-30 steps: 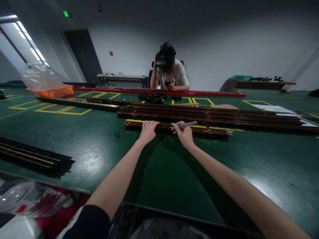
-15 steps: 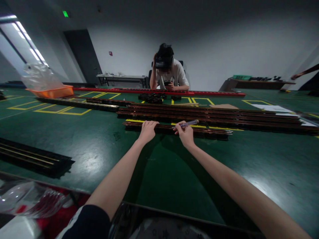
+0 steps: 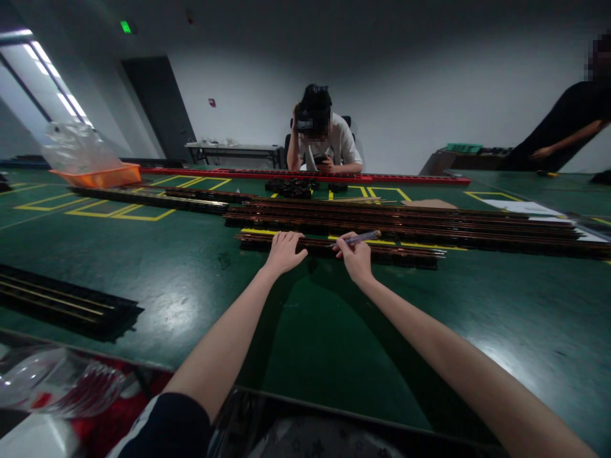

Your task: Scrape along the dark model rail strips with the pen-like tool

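Note:
In the middle of the head view a long dark rail strip [image 3: 405, 256] with copper-coloured bars lies crosswise on the green table. My left hand [image 3: 285, 252] rests over its left part, fingers stretched across the strip and thumb spread to the right. Closed round a slim screwdriver [image 3: 363, 237] with a see-through purplish handle is my right hand [image 3: 354, 257]. The screwdriver's thin tip points left, down at the strip between my hands. Whether the tip touches a screw is too small to tell.
Behind the strip lie several longer rail strips [image 3: 477, 229]. More rails [image 3: 62, 302] are at the left. An orange tray [image 3: 102, 176] with plastic bags stands at the far left. A person [image 3: 341, 143] sits opposite; another person [image 3: 563, 127] leans in at the right.
My left thumb has moved out to the right, away from the fingers. My right hand and the screwdriver have barely moved. The person at the right has come further into view.

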Demonstrator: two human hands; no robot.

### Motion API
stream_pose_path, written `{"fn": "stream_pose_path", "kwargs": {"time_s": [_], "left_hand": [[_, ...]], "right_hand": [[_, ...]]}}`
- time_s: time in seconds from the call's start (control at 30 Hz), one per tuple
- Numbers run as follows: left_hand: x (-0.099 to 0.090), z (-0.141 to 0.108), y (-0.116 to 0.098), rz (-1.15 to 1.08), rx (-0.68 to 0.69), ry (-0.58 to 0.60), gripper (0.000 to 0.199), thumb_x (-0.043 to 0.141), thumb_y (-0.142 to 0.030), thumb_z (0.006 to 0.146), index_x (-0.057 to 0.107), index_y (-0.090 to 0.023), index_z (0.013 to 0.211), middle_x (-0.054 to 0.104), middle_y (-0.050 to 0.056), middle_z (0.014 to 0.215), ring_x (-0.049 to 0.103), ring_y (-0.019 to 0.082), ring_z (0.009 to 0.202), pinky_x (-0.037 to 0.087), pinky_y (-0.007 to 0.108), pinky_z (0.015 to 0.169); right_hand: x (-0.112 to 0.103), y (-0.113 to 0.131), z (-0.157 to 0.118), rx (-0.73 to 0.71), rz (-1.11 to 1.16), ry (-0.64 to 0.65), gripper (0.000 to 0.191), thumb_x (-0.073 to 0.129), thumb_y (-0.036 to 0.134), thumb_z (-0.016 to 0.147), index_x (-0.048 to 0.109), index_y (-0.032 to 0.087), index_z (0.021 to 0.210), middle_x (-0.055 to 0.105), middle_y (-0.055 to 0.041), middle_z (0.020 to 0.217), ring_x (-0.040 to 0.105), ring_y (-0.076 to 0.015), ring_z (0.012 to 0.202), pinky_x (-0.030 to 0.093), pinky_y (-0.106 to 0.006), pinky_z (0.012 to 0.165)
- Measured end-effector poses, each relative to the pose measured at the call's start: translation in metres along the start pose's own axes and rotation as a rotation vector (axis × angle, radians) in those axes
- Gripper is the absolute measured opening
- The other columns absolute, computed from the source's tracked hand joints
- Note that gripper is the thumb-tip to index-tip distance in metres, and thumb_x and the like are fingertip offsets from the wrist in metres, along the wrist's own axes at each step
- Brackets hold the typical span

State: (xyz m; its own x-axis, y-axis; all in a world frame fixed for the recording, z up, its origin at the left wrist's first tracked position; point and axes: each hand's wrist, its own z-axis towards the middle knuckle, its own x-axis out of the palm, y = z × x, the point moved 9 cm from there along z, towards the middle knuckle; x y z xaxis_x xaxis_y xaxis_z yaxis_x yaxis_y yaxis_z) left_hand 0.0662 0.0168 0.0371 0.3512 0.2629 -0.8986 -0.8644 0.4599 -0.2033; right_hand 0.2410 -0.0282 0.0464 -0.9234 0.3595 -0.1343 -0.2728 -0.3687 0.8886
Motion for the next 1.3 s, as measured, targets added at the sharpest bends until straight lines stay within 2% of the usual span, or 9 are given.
{"fn": "stream_pose_path", "kwargs": {"time_s": [0.43, 0.9, 1.3], "left_hand": [[0.0006, 0.0002, -0.0009, 0.039, 0.0, 0.001, 0.043, 0.046, -0.042, 0.085, 0.051, -0.015, 0.118, 0.056, 0.01, 0.117, 0.044, 0.027, 0.116, 0.025, 0.044, 0.107], [0.0009, 0.0001, 0.0002, 0.051, 0.01, -0.031, 0.043, 0.047, -0.047, 0.085, 0.051, -0.017, 0.115, 0.056, 0.01, 0.116, 0.045, 0.027, 0.115, 0.027, 0.044, 0.106], [0.0017, 0.0006, 0.0048, 0.073, -0.02, -0.063, 0.038, 0.047, -0.044, 0.085, 0.052, -0.018, 0.113, 0.057, 0.01, 0.114, 0.046, 0.027, 0.112, 0.029, 0.044, 0.104]], "right_hand": [[-0.0103, -0.0047, 0.0, 0.057, 0.08, -0.113, 0.016, 0.056, 0.034, 0.072, 0.052, 0.018, 0.069, 0.06, -0.0001, 0.056, 0.055, -0.012, 0.045, 0.044, -0.024, 0.048], [-0.0067, -0.0054, 0.0001, 0.062, 0.078, -0.06, 0.016, 0.056, 0.033, 0.073, 0.052, 0.019, 0.07, 0.061, -0.0001, 0.058, 0.055, -0.0112, 0.046, 0.045, -0.023, 0.048], [-0.0025, -0.0017, -0.0002, 0.029, 0.034, -0.006, 0.019, 0.055, 0.037, 0.075, 0.052, 0.018, 0.071, 0.064, -0.0018, 0.062, 0.056, -0.0116, 0.047, 0.046, -0.024, 0.051]]}}
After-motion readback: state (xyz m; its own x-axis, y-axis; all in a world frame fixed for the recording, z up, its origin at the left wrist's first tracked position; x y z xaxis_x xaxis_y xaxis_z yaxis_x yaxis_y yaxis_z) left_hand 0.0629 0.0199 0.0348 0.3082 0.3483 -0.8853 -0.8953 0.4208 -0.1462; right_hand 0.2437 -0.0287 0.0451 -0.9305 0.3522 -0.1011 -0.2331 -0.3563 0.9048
